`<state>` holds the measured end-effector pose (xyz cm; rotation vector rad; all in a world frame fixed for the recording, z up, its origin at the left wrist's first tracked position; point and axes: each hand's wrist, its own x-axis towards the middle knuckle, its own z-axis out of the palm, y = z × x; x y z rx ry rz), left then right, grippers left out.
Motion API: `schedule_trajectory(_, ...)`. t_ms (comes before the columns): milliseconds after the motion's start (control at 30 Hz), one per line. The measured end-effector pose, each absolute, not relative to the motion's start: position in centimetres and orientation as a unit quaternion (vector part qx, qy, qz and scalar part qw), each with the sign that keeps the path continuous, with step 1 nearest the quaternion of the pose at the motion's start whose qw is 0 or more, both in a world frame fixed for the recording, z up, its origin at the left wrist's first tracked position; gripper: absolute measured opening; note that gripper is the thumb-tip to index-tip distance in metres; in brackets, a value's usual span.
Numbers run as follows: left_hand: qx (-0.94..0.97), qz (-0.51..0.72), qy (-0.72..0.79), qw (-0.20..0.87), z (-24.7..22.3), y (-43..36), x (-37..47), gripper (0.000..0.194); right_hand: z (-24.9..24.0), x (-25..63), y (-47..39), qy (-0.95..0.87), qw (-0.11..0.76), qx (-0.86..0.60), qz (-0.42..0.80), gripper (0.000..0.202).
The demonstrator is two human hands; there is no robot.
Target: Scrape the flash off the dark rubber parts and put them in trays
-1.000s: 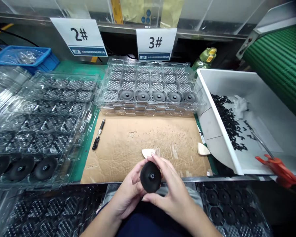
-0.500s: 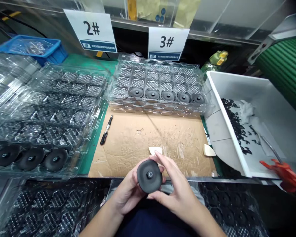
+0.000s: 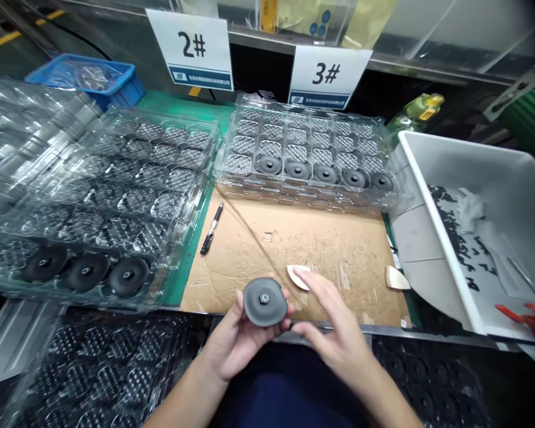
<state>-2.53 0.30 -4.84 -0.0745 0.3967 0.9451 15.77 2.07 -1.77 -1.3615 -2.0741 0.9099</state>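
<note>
Your left hand has the black disc, fingers beneath and behind its right edge, thumb at its left edge. It sits above the near edge of the cardboard, face tilted up towards you, with 1 small raised hub at its centre. Rounded and nearly as wide as it is deep, it offers no clear long axis.

Your right hand grips nothing that you can see: thumb and fingers stand apart, the palm between 3 and 4 o'clock of the disc. The thumb tip is just beside your left fingertips; whether they touch, you can't tell. So the disc lies towards 9 o'clock from your right hand, and the left is nearer, being wrapped around it.

At 1 to 2 o'clock of the disc lies a white block, its long axis running roughly from 10 to 4 o'clock. Your right index fingertip overlaps it in view; contact is unclear.

Further out, a pen lies at 11 o'clock, and a clear tray with 5 similar discs in its front row sits towards 12 to 1.
</note>
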Motion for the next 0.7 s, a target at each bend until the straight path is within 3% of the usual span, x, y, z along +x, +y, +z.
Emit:
schedule_trajectory(67,-0.076,0.487,0.237,0.837,-5.1,0.5,-3.2,0.045,-3.5,16.2,2.6,-0.763,0.231,-0.554,0.238,0.047)
schedule_trajectory(167,-0.119,0.523,0.292,0.792,-5.4,0.7,-4.3,0.048,-6.9,16.5,3.2,-0.783,0.172,-0.578,0.152,0.041)
schedule_trajectory(400,-0.086,0.563,0.301,0.765,-4.4,0.8,-4.5,0.047,-10.8,16.4,5.3,-0.791,0.193,-0.56,0.154,0.037)
schedule_trajectory(700,-0.018,0.556,0.335,0.761,-3.3,0.3,-2.8,0.047,-8.6,17.0,5.1,-0.721,0.294,-0.59,0.214,0.028)
